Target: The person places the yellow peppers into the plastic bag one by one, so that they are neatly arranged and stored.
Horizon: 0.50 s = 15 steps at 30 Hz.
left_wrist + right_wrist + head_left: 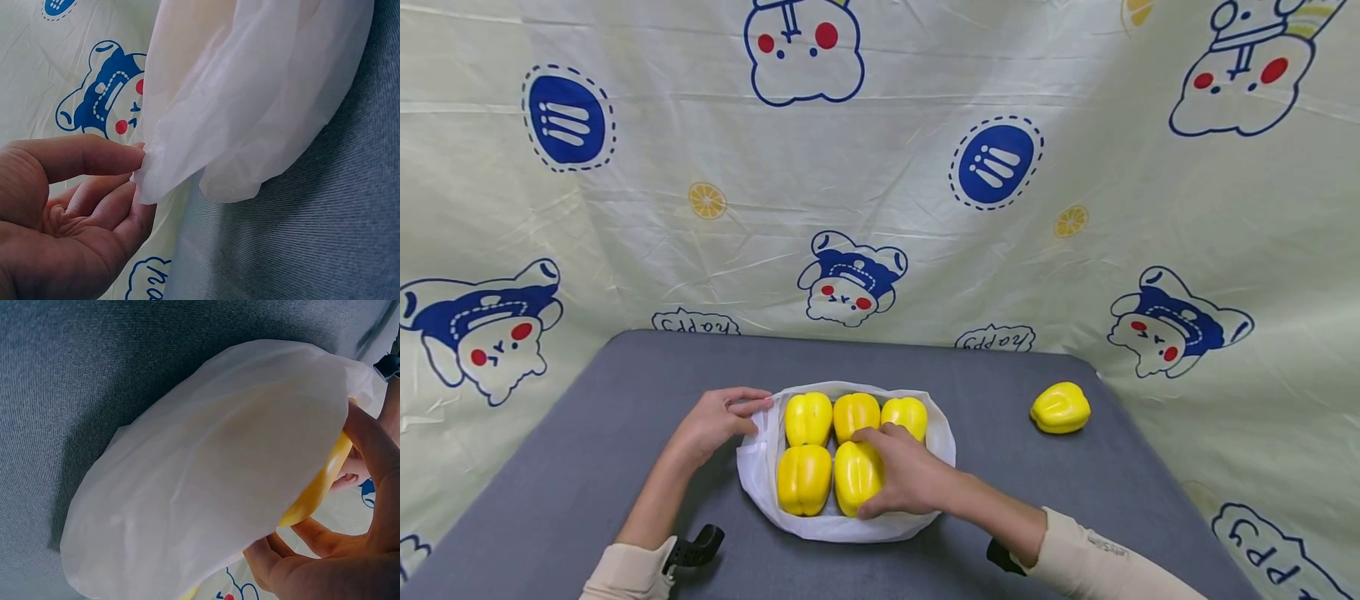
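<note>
A thin white bag [842, 529] lies with its mouth up at the middle of the table, holding several yellow bell peppers [805, 479] in two rows. At the bag's left side my left hand [718, 423] pinches the edge of the white material [187, 162] between its fingertips. Inside the bag's near right part, my right hand [910, 475] grips a yellow bell pepper [855, 477] with fingers and thumb spread round it. In the right wrist view the bag's wall hides most of that pepper [315, 487]. Another yellow bell pepper [1062, 408] lies apart on the right.
The grey table [985, 400] has rounded far corners. A pale printed cloth [895, 183] with cartoon bears hangs behind it and along both sides. A black strap device [696, 546] sits at the left wrist, another at the right.
</note>
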Each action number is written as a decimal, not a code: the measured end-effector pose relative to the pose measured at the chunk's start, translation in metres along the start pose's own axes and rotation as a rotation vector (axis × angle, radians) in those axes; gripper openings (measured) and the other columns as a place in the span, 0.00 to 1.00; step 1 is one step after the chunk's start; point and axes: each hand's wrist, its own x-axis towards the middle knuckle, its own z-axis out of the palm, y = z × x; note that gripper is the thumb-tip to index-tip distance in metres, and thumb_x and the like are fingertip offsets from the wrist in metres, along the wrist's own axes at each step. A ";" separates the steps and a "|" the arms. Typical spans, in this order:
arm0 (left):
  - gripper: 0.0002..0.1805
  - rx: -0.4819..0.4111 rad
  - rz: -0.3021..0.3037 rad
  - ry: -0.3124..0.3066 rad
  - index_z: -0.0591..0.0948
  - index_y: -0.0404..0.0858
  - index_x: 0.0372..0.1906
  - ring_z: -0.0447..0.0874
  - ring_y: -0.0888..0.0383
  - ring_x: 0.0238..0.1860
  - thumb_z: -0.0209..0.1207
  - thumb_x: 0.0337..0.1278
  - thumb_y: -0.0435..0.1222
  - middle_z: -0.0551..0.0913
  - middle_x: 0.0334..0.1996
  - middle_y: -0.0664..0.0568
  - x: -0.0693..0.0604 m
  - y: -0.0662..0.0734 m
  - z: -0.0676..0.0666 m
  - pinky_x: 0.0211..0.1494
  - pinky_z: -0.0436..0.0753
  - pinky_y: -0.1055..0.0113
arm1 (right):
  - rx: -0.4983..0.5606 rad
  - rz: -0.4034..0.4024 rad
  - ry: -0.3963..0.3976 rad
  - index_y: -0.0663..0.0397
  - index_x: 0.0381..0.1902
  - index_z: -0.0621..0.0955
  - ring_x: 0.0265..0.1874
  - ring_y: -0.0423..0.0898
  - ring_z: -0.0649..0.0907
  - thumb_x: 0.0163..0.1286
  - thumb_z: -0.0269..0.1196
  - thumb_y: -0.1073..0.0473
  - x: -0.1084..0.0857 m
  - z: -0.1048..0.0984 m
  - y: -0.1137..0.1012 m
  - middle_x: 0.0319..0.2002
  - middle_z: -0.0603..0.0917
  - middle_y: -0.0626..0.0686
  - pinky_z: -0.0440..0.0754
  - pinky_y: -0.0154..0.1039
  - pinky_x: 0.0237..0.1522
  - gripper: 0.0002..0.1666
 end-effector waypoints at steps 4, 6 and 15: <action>0.29 0.001 -0.001 -0.003 0.78 0.33 0.65 0.73 0.41 0.70 0.62 0.54 0.23 0.84 0.60 0.43 0.000 0.001 -0.001 0.70 0.74 0.45 | 0.000 0.010 -0.009 0.48 0.69 0.73 0.59 0.52 0.74 0.45 0.82 0.45 0.001 0.003 -0.001 0.62 0.76 0.57 0.80 0.50 0.56 0.53; 0.29 0.001 -0.002 -0.004 0.78 0.33 0.65 0.73 0.41 0.70 0.62 0.54 0.23 0.84 0.60 0.43 -0.001 0.001 -0.001 0.70 0.74 0.46 | -0.004 0.016 -0.014 0.47 0.69 0.73 0.60 0.53 0.74 0.45 0.82 0.45 0.002 0.004 0.000 0.63 0.76 0.58 0.80 0.51 0.57 0.53; 0.29 0.003 -0.001 -0.001 0.78 0.33 0.65 0.73 0.40 0.70 0.61 0.54 0.23 0.83 0.61 0.42 -0.002 0.002 0.000 0.69 0.75 0.46 | -0.015 0.043 -0.007 0.45 0.70 0.72 0.60 0.52 0.74 0.45 0.81 0.43 0.005 0.008 0.001 0.63 0.76 0.57 0.81 0.52 0.57 0.54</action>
